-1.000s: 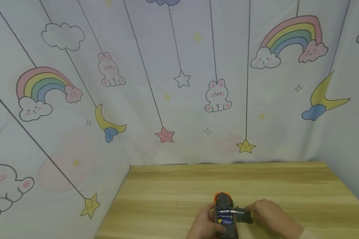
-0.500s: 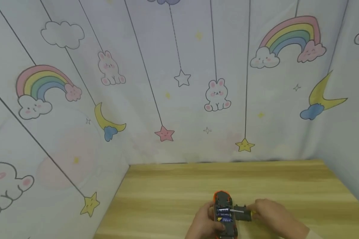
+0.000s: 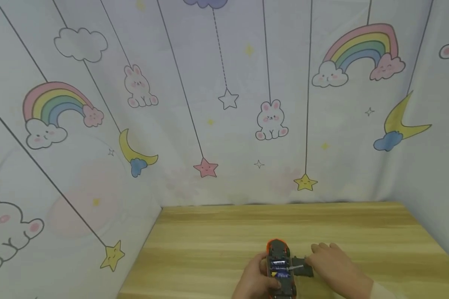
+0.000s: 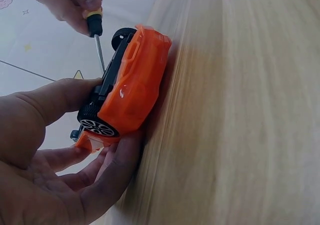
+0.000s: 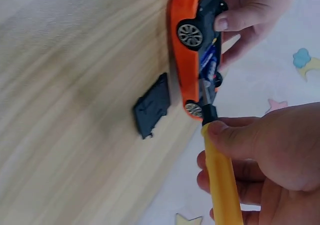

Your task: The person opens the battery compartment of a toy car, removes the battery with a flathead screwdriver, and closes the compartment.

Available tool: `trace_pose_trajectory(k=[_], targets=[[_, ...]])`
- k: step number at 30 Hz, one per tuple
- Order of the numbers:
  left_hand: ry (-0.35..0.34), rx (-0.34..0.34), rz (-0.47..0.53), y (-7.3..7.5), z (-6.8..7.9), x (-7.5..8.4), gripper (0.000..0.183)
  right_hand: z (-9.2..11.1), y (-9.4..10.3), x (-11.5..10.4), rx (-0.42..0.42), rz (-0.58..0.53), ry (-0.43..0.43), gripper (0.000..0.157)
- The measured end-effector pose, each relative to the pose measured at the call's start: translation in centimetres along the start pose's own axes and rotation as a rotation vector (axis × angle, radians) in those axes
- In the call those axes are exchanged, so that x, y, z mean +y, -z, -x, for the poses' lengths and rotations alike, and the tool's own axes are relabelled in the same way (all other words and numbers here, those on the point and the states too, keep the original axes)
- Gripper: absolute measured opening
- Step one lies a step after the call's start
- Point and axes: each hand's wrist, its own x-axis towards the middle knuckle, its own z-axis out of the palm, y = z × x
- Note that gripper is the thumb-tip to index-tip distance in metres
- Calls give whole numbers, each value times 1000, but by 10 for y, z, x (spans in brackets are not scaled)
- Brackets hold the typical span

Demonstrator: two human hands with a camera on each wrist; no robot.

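An orange toy car (image 4: pixel 135 77) lies upside down on the wooden table, its black underside up. My left hand (image 3: pixel 255 277) grips it, thumb pressing on the underside and fingers round the body. In its uncovered battery compartment sit blue batteries (image 3: pixel 281 270). My right hand (image 3: pixel 336 265) holds a screwdriver (image 5: pixel 220 177) by its yellow handle. The metal shaft (image 4: pixel 99 54) points into the compartment, its tip at the batteries in the right wrist view. A black battery cover (image 5: pixel 152 105) lies on the table just right of the car.
The wooden table (image 3: pixel 209 232) runs back to a cloth wall (image 3: pixel 232 137) printed with rainbows, bunnies and stars. More printed cloth closes off the left and right sides.
My right hand has risen and tilted, with its knuckles higher, so the screwdriver shaft slants more toward the batteries. The left hand and car stay nearly in place.
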Motion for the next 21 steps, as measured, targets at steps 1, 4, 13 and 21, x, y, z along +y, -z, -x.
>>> trace_pose_trajectory(k=[1, 4, 13, 21], targets=[[-2, 3, -3, 0, 0, 1, 88, -1, 3, -3, 5, 11, 4, 16], [-10, 11, -23, 1, 0, 1, 86, -5, 8, -9, 61, 69, 50, 18], [-19, 12, 3, -1, 0, -1, 87, -22, 22, -29, 84, 310, 131, 20], [-6, 15, 15, -2, 4, 4, 86, -39, 30, -53, -62, 576, 126, 25]])
